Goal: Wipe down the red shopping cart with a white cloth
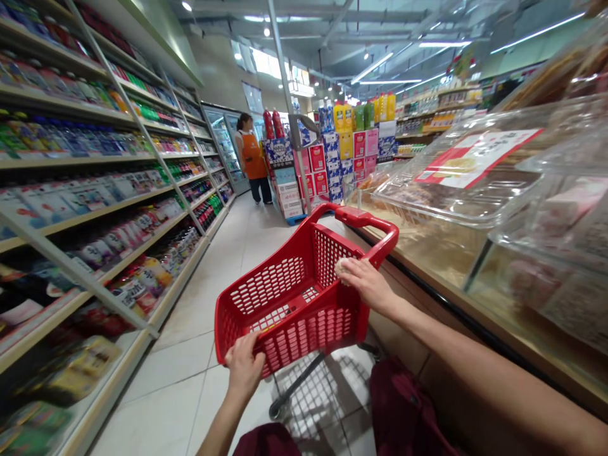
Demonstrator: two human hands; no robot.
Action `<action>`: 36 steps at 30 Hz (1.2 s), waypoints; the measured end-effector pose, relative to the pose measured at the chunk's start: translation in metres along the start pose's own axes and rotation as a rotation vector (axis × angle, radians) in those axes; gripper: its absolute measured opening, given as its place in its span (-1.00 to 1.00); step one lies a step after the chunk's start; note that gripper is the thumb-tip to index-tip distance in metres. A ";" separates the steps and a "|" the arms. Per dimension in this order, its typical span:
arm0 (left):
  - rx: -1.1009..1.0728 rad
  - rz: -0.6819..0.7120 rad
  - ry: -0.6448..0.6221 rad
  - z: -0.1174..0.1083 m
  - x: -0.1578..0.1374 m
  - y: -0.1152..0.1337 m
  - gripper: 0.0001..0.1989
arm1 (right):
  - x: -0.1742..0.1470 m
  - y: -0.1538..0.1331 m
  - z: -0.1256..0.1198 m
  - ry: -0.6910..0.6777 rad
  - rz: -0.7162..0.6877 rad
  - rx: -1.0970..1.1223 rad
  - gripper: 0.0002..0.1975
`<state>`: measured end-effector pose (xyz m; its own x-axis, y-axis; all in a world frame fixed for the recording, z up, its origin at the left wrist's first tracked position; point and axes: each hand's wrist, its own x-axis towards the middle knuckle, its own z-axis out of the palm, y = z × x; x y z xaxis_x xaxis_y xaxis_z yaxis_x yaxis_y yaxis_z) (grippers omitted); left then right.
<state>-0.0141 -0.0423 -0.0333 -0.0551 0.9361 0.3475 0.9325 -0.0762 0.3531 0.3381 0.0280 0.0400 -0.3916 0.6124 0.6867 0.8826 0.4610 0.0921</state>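
Since your left hand (244, 360) grips the red cart (308, 313) and your right hand (368, 284) pinches a pale wad (341, 265), I'd brace with the left and rub pretty flat.

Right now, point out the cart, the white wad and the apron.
Cart (308, 330), head view: its near side wall.
White wad (341, 266), head view: its exposed end.
Apron (253, 158), head view: the middle of its orange cloth.

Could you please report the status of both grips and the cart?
Left grip on red cart; right grip holding pale wad at its side; cart upright; stacked cartons farther off.
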 end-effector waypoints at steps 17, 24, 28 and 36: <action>-0.008 0.022 0.018 0.005 0.002 -0.007 -0.62 | 0.006 -0.001 -0.005 -0.001 0.264 -0.124 -0.64; 0.101 0.082 0.114 0.007 -0.005 0.002 -0.51 | 0.012 -0.050 0.006 -0.144 0.022 0.026 -0.62; 0.179 0.065 0.186 0.011 -0.014 0.008 -0.46 | 0.023 -0.025 -0.005 -0.109 0.253 -0.032 -0.66; -0.010 0.135 0.245 0.004 -0.005 0.038 -0.46 | 0.013 -0.118 0.019 -0.336 0.080 0.271 -0.52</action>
<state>0.0227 -0.0483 -0.0248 -0.0166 0.8066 0.5909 0.9339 -0.1987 0.2974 0.2236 -0.0059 0.0243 -0.4275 0.8069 0.4076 0.8306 0.5286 -0.1752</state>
